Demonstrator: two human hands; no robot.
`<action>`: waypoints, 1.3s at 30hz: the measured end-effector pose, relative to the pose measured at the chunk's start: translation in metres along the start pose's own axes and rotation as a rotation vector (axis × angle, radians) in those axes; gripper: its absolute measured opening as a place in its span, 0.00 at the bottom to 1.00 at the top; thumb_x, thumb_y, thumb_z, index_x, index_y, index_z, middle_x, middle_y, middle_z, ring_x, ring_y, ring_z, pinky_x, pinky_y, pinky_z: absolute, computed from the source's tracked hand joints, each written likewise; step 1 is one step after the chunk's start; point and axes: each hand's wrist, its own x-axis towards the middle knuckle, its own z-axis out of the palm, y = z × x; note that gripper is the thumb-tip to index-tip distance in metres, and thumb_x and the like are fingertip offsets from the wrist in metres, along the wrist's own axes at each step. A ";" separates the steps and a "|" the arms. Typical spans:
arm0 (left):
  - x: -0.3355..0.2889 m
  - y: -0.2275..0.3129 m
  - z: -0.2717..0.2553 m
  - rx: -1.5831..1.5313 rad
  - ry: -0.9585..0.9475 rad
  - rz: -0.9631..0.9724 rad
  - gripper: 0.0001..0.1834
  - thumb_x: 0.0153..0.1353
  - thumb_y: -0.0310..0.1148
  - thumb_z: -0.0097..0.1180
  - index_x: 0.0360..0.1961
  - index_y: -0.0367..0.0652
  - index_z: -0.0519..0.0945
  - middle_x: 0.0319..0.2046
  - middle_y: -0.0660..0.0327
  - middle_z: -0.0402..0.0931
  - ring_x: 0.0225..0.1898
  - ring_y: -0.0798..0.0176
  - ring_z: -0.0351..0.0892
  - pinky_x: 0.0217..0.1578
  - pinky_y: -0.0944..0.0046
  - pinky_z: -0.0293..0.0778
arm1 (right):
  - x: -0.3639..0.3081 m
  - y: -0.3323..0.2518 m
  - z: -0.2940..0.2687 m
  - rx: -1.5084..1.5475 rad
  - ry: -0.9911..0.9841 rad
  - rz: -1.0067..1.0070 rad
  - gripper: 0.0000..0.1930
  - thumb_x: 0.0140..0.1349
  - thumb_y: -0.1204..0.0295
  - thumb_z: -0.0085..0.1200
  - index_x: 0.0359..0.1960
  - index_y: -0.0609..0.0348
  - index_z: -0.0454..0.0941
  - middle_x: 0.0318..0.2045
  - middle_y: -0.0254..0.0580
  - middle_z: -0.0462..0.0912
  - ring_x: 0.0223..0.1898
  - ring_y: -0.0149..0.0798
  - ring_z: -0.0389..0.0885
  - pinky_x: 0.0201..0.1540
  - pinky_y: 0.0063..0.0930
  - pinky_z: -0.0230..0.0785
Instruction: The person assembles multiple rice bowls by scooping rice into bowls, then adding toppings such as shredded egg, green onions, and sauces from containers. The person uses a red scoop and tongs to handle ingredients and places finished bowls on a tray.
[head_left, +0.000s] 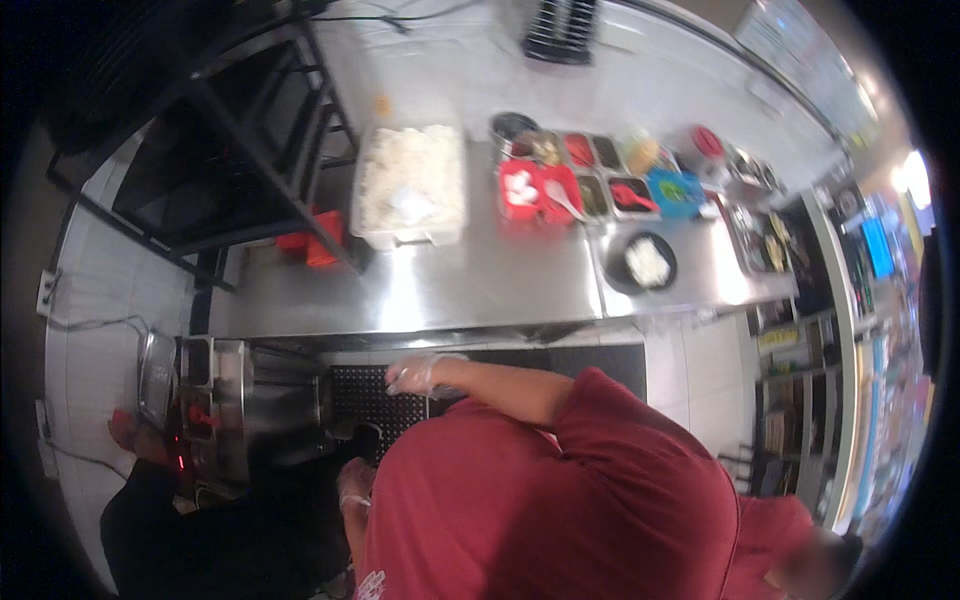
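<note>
My right hand, in a clear plastic glove, is in front of my red shirt, over the dark perforated floor mat. Its fingers are curled closed, and whatever they may hold is too small to make out. Lower down, my left hand, gloved as well, is beside my belly; its fingers are blurred and partly hidden. Neither hand touches the steel counter. On that counter are a large clear tub of white rice and, farther right, a black bowl with white food in it.
Red containers, metal pans of toppings and a blue container line the counter's back. A black rack stands at the left. Someone in black is close by at lower left; another person's blurred head shows at lower right.
</note>
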 end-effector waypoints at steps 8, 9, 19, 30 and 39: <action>-0.045 -0.029 0.178 -0.265 -0.136 0.145 0.16 0.59 0.40 0.60 0.39 0.40 0.89 0.43 0.45 0.86 0.48 0.42 0.86 0.45 0.48 0.80 | -0.293 0.352 0.150 -0.600 -0.107 0.634 0.14 0.66 0.69 0.54 0.50 0.50 0.88 0.53 0.45 0.87 0.55 0.52 0.85 0.55 0.48 0.80; -0.059 -0.049 0.189 -0.272 -0.144 0.074 0.15 0.59 0.40 0.60 0.40 0.40 0.89 0.43 0.45 0.86 0.48 0.42 0.86 0.45 0.48 0.81 | -0.314 0.336 0.165 -0.669 -0.127 0.559 0.14 0.67 0.68 0.55 0.51 0.50 0.87 0.54 0.44 0.87 0.56 0.50 0.85 0.57 0.45 0.79; -0.130 -0.059 0.263 -0.303 -0.289 -0.048 0.13 0.61 0.35 0.60 0.41 0.40 0.89 0.45 0.46 0.86 0.50 0.46 0.87 0.48 0.49 0.82 | -0.470 0.431 0.298 0.367 0.400 0.512 0.12 0.72 0.64 0.53 0.48 0.55 0.84 0.35 0.51 0.84 0.32 0.48 0.83 0.35 0.46 0.74; -0.006 0.082 0.149 0.446 0.014 0.250 0.16 0.61 0.31 0.60 0.50 0.41 0.86 0.58 0.46 0.80 0.59 0.45 0.82 0.58 0.48 0.79 | -0.438 0.331 0.164 0.584 0.644 0.593 0.10 0.66 0.66 0.57 0.42 0.57 0.85 0.29 0.40 0.85 0.30 0.40 0.83 0.37 0.34 0.74; -0.024 0.193 0.229 0.036 0.371 0.159 0.24 0.67 0.41 0.53 0.62 0.45 0.81 0.59 0.46 0.79 0.62 0.49 0.79 0.64 0.51 0.73 | -0.581 0.385 0.267 1.177 0.819 0.751 0.12 0.71 0.62 0.53 0.36 0.56 0.81 0.27 0.43 0.82 0.25 0.38 0.81 0.26 0.37 0.74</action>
